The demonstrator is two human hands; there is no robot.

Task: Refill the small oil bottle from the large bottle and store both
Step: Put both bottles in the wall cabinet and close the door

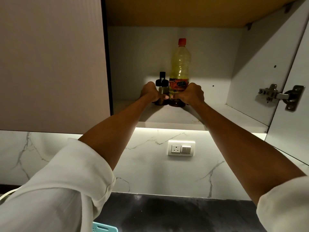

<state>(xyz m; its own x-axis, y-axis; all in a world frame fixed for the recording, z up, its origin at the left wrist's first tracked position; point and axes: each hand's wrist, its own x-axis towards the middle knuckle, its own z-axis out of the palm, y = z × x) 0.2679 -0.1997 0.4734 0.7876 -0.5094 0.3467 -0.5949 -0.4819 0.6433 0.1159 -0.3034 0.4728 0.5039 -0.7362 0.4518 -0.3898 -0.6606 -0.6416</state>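
Inside cabinet (250,67): hands grip small bottle (161,86), large bottle (179,67).

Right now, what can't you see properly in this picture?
Head view only:
- How full the small bottle is: the left hand covers its lower part.
- The big bottle label: half hidden by the right hand, print too small.
- Whether the bottles rest on the shelf: their bases are dark and behind the fingers.
- The blue thing: cut off by the bottom edge.

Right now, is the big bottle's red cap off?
No. The red cap sits on top of the big bottle, which stands upright in the cupboard.
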